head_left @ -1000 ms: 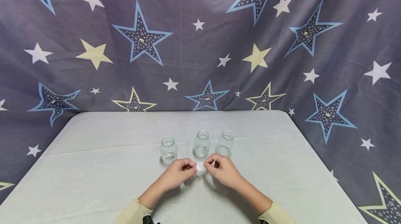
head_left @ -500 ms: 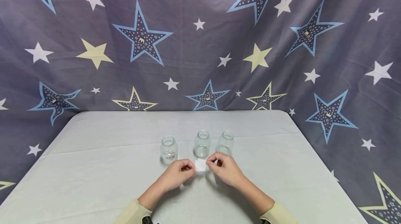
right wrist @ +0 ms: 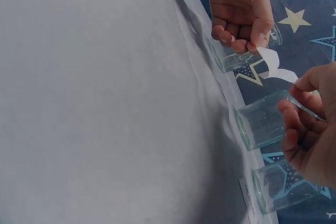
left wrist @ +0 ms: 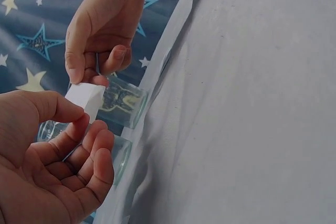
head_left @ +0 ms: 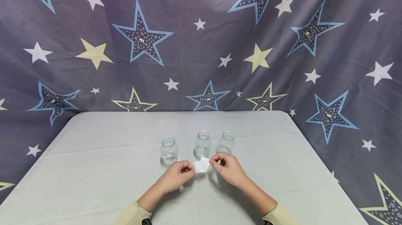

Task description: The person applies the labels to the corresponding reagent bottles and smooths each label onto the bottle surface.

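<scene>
Both hands pinch a small piece of white paper point(head_left: 201, 165) between them, held above the table in front of the jars. My left hand point(head_left: 177, 175) has its left edge between thumb and forefinger. My right hand point(head_left: 230, 169) pinches its upper right end. In the right wrist view the paper point(right wrist: 273, 66) bends into two flaps that meet at an angle. Three lidless glass jars stand just beyond: a left jar point(head_left: 169, 150) with dark print low on its front, a middle jar point(head_left: 202, 144), and a right jar point(head_left: 226, 142) partly hidden by my right hand.
A pale cloth covers the table point(head_left: 103, 169). Behind it hangs a dark curtain point(head_left: 176, 43) patterned with stars. In the right wrist view a white strip with dark print point(right wrist: 247, 200) lies beside the nearest jar.
My right hand has drawn slightly to the right and away from the left hand. More of the paper shows, its two flaps now spread apart. The jars have not moved.
</scene>
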`<move>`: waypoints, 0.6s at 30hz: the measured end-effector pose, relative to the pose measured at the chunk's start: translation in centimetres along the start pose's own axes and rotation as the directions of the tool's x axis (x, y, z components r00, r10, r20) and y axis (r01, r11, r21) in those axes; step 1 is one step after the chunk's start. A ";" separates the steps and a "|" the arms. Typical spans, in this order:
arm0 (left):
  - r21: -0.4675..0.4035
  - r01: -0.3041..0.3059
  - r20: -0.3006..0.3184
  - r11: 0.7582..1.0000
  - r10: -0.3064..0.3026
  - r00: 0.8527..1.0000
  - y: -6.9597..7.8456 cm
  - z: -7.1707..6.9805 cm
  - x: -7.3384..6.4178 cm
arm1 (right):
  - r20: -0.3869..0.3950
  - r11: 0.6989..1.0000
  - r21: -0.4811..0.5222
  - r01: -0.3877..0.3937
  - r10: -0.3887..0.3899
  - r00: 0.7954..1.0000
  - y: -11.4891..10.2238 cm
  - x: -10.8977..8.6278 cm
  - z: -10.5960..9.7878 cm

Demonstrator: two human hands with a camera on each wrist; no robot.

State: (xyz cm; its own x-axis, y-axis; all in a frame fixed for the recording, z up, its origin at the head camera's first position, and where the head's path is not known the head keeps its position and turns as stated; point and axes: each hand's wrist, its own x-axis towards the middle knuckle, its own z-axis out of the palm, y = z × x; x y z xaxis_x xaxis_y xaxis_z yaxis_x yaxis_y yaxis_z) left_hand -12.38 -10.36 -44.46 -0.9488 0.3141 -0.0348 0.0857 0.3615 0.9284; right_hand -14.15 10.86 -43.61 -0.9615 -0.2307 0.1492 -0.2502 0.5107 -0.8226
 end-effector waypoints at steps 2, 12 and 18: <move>0.000 -0.003 -0.002 1.000 0.003 1.000 0.0 0.0 0.0 | -0.004 1.000 0.002 -0.009 0.009 1.000 0.0 0.0 -0.1; 0.021 -0.001 0.007 1.000 0.001 1.000 0.2 0.0 0.0 | -0.054 0.999 0.046 0.005 -0.003 0.999 0.5 0.0 -0.7; 0.038 -0.006 0.014 0.999 0.006 1.000 0.2 0.2 0.2 | -0.081 0.997 0.071 -0.003 0.008 0.997 0.7 0.1 -1.5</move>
State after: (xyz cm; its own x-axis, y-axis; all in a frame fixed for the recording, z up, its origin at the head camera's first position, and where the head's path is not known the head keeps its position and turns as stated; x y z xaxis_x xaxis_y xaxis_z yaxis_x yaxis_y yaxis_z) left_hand -12.47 -10.04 -44.40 -0.9440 0.3281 -0.0344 0.1032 0.3927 0.9138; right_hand -14.58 12.42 -43.34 -0.9696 -0.1587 0.1863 -0.2391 0.4514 -0.8597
